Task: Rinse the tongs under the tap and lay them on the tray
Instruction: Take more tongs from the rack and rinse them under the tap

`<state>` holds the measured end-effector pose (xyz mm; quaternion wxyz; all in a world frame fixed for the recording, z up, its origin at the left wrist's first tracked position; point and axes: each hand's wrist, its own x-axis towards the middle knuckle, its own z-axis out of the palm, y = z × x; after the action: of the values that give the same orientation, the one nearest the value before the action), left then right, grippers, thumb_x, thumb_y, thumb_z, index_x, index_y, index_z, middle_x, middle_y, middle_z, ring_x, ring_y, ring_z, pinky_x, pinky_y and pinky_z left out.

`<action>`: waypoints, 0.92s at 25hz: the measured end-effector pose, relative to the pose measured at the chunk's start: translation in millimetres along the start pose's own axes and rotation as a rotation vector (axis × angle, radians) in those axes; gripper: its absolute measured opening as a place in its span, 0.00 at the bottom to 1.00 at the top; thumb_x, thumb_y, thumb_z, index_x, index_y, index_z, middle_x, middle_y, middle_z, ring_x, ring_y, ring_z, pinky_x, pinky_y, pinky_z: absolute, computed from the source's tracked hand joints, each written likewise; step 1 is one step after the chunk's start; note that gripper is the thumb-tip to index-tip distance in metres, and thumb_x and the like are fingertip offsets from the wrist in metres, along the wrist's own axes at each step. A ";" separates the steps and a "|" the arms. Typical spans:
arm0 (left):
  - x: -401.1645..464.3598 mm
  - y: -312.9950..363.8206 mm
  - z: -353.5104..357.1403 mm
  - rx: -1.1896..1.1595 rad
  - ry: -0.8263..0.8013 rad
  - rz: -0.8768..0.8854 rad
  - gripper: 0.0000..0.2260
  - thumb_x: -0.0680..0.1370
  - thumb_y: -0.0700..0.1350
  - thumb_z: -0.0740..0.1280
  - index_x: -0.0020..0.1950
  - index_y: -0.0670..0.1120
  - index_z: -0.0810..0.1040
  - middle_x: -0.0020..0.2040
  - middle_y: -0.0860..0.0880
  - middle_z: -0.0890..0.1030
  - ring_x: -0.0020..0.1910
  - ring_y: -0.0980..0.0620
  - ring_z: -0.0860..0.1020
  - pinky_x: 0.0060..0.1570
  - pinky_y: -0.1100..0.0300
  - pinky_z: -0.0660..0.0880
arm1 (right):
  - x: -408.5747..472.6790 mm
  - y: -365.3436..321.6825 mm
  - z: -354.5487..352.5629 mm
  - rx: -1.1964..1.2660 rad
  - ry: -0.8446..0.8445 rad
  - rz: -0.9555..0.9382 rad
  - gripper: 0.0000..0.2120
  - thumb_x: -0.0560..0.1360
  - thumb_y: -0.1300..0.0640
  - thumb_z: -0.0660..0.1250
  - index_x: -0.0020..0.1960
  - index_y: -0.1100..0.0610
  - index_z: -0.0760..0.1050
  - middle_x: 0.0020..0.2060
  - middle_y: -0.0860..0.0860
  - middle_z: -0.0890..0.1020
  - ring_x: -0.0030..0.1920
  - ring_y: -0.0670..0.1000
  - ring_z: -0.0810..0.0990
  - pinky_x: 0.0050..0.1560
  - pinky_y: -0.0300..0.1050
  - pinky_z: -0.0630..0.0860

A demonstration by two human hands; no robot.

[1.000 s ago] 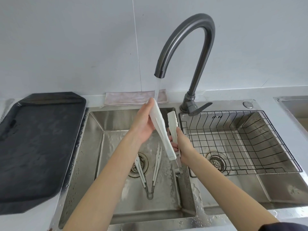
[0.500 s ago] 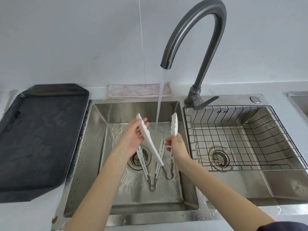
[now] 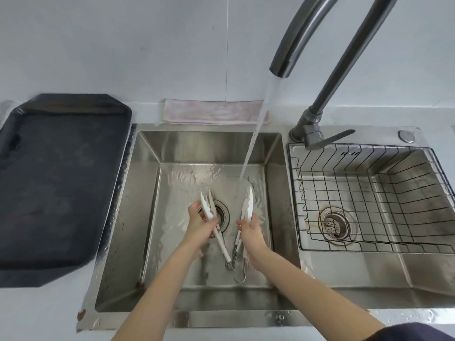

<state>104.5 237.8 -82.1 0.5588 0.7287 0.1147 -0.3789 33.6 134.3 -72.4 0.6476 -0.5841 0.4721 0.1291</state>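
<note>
Item: left hand (image 3: 200, 226). Low in the left basin of the sink (image 3: 138, 198), over the drain (image 3: 222, 215). Grip closed on one pair of white tongs (image 3: 214, 226), whose two tips point up and away from the person and whose hinge end lies near the basin floor.

Item: right hand (image 3: 251, 228). Just beside the left, a little apart. Grip closed on a second pair of tongs (image 3: 247, 206), held nearly shut, wire loop at the near end low in the basin. The two hinge ends lie close together; whether they touch cannot be told.

Item: tap (image 3: 317, 43). Running. The water stream (image 3: 256, 134) falls slantwise to the basin floor just beyond the tip of the right-hand pair; it appears to miss both pairs, or at most to graze that tip.

Item: tray (image 3: 56, 183). Dark, on the worktop (image 3: 39, 313) left of the sink, surface wet-looking. No tongs on it.

Item: wire basket (image 3: 369, 200) in the right basin; folded cloth (image 3: 211, 115) behind the sink.

Step in hand, as judged: rinsing, with both pairs down in the basin and neither laid out.

Next move calls for: lifting the tips into the stream if they are not yet clean, then carrying each pair leftward over the sink rim and setting it flat on the tray, with a firm hold, since wet plastic may slip.
</note>
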 end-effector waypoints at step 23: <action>25.5 -40.5 13.9 0.164 0.014 -0.168 0.24 0.76 0.37 0.62 0.71 0.44 0.61 0.59 0.43 0.74 0.60 0.44 0.74 0.62 0.54 0.69 | 45.3 29.6 8.7 -0.200 -0.008 0.331 0.32 0.80 0.48 0.51 0.77 0.55 0.38 0.77 0.56 0.48 0.77 0.58 0.50 0.76 0.56 0.51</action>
<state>92.2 232.8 -130.1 0.4626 0.7624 0.1479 -0.4276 40.0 132.9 -126.8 0.5581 -0.5591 0.5442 0.2824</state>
